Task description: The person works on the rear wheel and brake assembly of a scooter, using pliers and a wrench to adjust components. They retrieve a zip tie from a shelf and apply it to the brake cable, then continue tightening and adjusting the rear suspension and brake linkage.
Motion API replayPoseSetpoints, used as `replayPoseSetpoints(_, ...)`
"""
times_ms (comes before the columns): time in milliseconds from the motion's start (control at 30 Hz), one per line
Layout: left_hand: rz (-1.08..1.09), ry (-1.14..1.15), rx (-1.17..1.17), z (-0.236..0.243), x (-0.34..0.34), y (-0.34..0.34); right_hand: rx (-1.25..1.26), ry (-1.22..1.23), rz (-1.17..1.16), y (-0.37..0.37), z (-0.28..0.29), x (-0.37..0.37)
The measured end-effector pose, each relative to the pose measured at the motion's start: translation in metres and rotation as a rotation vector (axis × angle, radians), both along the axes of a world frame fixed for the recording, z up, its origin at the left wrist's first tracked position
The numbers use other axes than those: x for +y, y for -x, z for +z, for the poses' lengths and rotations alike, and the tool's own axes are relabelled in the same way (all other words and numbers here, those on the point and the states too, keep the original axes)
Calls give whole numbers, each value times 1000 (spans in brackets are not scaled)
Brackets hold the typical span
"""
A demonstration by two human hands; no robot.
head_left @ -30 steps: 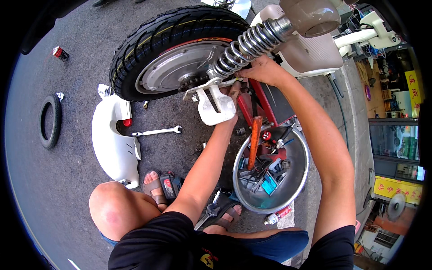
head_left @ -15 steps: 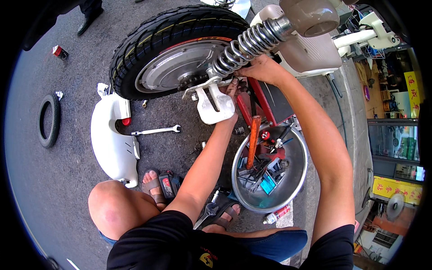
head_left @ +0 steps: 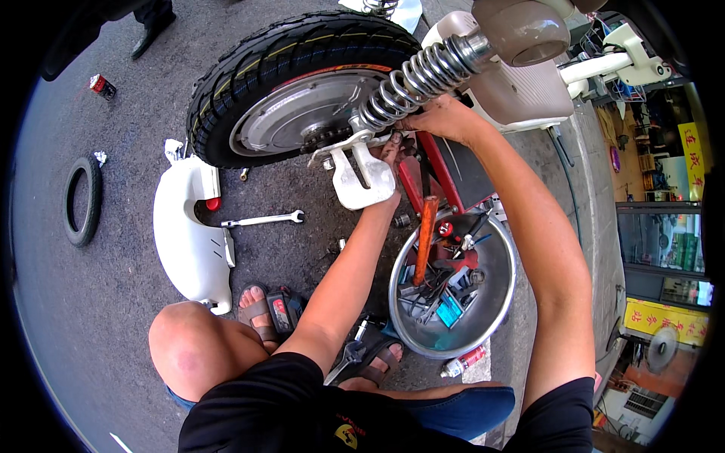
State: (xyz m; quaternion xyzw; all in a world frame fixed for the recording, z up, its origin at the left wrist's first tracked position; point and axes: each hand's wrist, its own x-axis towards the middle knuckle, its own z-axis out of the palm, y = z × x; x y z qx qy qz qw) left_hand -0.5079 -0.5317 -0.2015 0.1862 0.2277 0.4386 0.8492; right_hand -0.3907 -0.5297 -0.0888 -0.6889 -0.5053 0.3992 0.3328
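Observation:
A scooter's rear wheel [head_left: 302, 113] with a black tyre stands tilted before me, beside a coil-spring shock absorber [head_left: 423, 79]. From below, my left hand [head_left: 390, 153] reaches behind a white slotted bracket [head_left: 362, 181] at the hub. Its visible fingers are bent upward, and the bracket covers most of the palm. My right hand [head_left: 444, 119] comes in from the right, just behind the spring's lower end. Its fingers are curled toward the left fingertips near the axle. What either hand grips is hidden there.
A metal basin [head_left: 510, 287] of tools, with an orange handle [head_left: 425, 241], sits below a red-framed stand [head_left: 445, 174]. Left lie a white fender [head_left: 185, 234], a wrench [head_left: 264, 220] and a loose tyre [head_left: 81, 204]. An adjustable wrench [head_left: 351, 353] and a spray can [head_left: 463, 362] are near my feet.
The wheel and shock absorber have shifted very slightly to the right in the picture. Both hands keep nearly the same place and pose.

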Motion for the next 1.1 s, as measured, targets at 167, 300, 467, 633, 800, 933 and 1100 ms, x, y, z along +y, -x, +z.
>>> replayPoseSetpoints(167, -53, 79, -76, -4, 0, 2, -225, 127, 48, 3, 7, 4)
replayPoseSetpoints(300, -66, 95, -114, -10, 0, 1, -52, 71, 34, 0, 1, 3)
replayPoseSetpoints(467, -24, 83, -80, 1, -1, -1, -31, 90, 43, -4, 2, 3)
replayPoseSetpoints(633, -68, 70, -83, 4, 1, 1, -151, 138, 65, 4, 11, 4)
replayPoseSetpoints(800, -116, 62, -134, -3, 1, -3, -196, 223, 57, 14, 30, 4)
replayPoseSetpoints(933, -76, 116, -158, -8, -1, -6, -263, 237, 96, 8, 25, 4)
replayPoseSetpoints(1100, -168, 83, -232, -22, 2, -5, -311, 107, 70, -1, 1, 2)
